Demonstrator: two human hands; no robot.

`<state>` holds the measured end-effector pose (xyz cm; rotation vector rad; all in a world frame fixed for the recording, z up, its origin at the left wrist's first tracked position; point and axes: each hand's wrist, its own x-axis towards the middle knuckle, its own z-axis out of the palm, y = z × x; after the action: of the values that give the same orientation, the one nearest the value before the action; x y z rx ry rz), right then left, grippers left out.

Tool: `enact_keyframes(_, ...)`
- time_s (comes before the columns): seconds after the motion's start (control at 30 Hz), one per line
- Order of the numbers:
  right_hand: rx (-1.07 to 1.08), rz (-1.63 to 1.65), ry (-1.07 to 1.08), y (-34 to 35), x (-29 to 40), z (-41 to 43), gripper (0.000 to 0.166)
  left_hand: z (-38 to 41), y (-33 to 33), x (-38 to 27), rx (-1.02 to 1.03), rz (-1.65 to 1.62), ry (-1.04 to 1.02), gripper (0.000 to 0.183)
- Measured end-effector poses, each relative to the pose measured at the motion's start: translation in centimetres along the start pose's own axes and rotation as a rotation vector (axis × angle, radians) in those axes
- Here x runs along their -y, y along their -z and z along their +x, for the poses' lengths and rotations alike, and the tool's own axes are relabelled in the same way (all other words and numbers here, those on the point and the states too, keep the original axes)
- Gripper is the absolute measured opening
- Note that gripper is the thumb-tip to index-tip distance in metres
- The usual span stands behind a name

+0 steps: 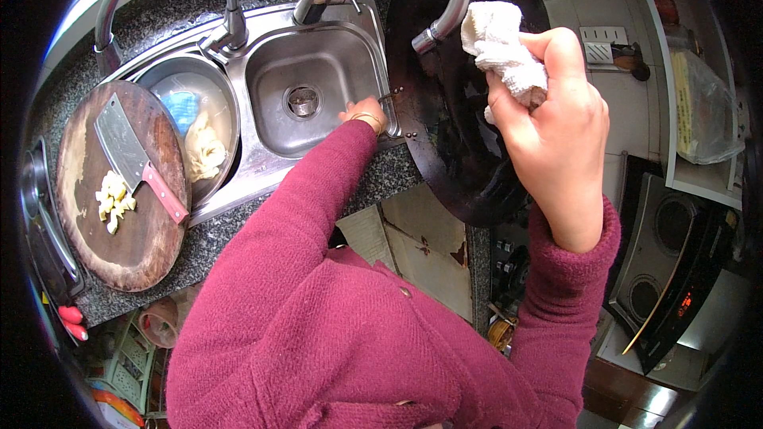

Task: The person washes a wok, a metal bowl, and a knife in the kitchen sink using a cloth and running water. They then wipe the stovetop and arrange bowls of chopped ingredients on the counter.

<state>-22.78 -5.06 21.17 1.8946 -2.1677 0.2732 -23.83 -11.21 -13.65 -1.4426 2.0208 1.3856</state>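
Observation:
A large dark wok (441,149) is tilted at the right of the sink, its rim reaching over the counter edge. My left hand (365,114), at the sink's right edge, is closed around the wok's side handle, where rivets show on the rim. The handle is mostly hidden by the fingers. In front of the wok's upper right part, my right hand (560,101) grips a bunched white cloth (495,36) between thumb and fingers. To the left of the wok lies the bare basin of the steel sink (280,89), with a drain strainer (304,101) at its bottom.
A curved faucet spout (444,24) hangs over the wok. At the left, a round wooden chopping board (137,262) bears a cleaver (125,137) and pale chopped pieces (113,199). Beside it, a metal basin (229,95) holds water, a blue cloth (180,108) and a pale item (204,149).

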Motion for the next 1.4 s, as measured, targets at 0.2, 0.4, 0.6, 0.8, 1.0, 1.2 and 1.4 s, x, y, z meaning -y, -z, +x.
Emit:
enact_keyframes(0.2,0.008,-0.002,-0.008,0.1,0.5,0.0,0.022,0.3,-0.3,0.6,-0.024,-0.005,0.006,0.04)
enact_keyframes(0.4,-0.02,-0.003,0.015,-0.4,0.8,0.0,0.023,0.0,0.4,1.1,0.027,-0.013,0.005,0.044)
enact_keyframes(0.6,0.01,-0.077,-0.021,1.0,1.2,-0.7,0.021,10.7,-5.5,4.1,-0.036,-0.045,-0.392,0.047)
enact_keyframes(0.8,-0.202,-0.051,0.022,0.3,-0.6,-5.7,0.038,13.0,-5.7,6.8,0.164,-0.498,-0.717,0.035)
enact_keyframes(1.0,-0.358,0.135,-0.26,4.8,-7.9,-15.9,0.029,10.0,-4.6,9.1,0.103,-0.572,-0.652,0.012)
enact_keyframes(1.2,-0.484,0.01,-0.681,13.3,-21.2,-34.6,0.021,-7.5,-8.9,-3.5,0.176,-0.42,-0.683,0.008)
enact_keyframes(1.4,-0.61,0.076,-1.1,16.8,-40.7,-68.9,0.032,-22.5,-27.9,-24.4,0.463,-0.276,-0.803,0.007)
